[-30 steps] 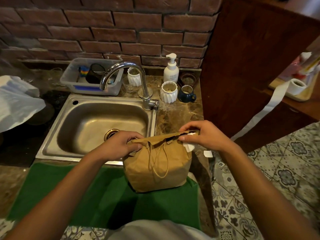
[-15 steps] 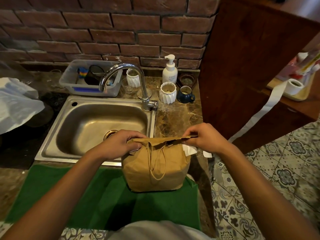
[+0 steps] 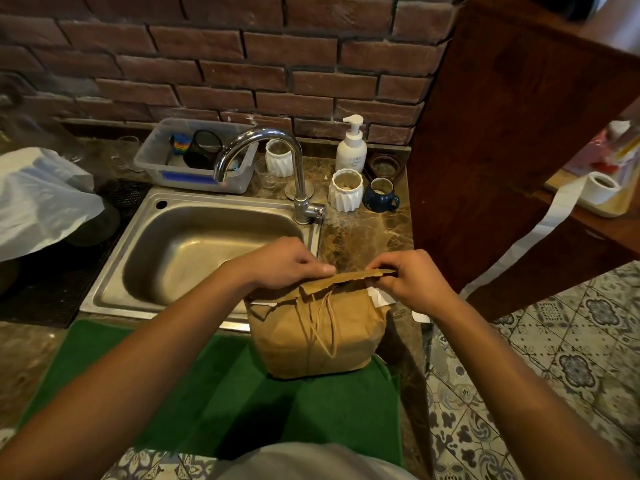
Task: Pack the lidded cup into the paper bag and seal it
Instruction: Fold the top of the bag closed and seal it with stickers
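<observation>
A brown paper bag [image 3: 346, 337] with twine handles hanging down its front stands upright on the green mat [image 3: 214, 393], at the mat's far right corner. Its top is folded flat into a narrow strip. My left hand [image 3: 284, 263] pinches the left end of that fold, and my right hand [image 3: 412, 282] pinches the right end. The lidded cup is not visible; the closed bag hides whatever is inside. A white slip of paper [image 3: 379, 296] pokes out beside the bag under my right hand.
A steel sink [image 3: 194, 251] with a chrome tap [image 3: 298, 188] lies just behind the bag. Behind it stand a plastic tub [image 3: 180, 171], white ribbed cups [image 3: 346, 190], a blue mug [image 3: 381, 195] and a soap pump [image 3: 351, 150]. A wooden panel [image 3: 502, 150] rises on the right; the counter edge drops to tiled floor.
Both hands slid inward along the folded top, the left one most, pressing the fold flatter. The bag stayed in place on the mat.
</observation>
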{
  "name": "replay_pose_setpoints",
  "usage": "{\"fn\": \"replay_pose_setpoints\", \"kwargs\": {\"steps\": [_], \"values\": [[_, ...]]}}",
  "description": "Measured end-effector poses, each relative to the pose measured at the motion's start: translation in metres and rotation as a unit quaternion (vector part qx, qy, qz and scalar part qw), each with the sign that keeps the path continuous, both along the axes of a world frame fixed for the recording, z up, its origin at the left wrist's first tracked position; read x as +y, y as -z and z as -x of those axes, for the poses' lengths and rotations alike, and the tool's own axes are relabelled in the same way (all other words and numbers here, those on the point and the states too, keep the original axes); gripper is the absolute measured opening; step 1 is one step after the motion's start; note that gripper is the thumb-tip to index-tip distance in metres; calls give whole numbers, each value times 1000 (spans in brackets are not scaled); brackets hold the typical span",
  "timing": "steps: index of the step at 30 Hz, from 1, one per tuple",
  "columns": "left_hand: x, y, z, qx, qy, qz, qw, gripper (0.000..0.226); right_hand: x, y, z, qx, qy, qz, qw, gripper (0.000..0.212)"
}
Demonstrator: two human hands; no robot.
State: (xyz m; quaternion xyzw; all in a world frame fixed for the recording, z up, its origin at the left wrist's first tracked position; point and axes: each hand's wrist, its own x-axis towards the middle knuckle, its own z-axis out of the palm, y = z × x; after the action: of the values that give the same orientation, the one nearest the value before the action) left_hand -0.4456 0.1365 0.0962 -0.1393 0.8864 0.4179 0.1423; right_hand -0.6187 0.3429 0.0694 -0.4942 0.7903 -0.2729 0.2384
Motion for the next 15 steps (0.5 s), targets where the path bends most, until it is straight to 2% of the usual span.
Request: {"fn": "replay_pose_setpoints", "kwargs": {"steps": [4, 10, 12, 15], "values": [[9, 14, 5, -9, 19, -12, 1000, 31, 6, 5, -1, 7, 24, 6, 1000, 15], [14, 29, 4, 8, 83, 51, 995, 32, 3, 3, -7, -26, 39, 0, 999, 18], [11, 29, 4, 14, 75, 54, 996, 30, 5, -3, -2, -67, 6, -29, 997, 29], [5, 25, 4, 21, 68, 67, 995, 29, 10, -17, 11, -136, -64, -100, 984, 57]]}}
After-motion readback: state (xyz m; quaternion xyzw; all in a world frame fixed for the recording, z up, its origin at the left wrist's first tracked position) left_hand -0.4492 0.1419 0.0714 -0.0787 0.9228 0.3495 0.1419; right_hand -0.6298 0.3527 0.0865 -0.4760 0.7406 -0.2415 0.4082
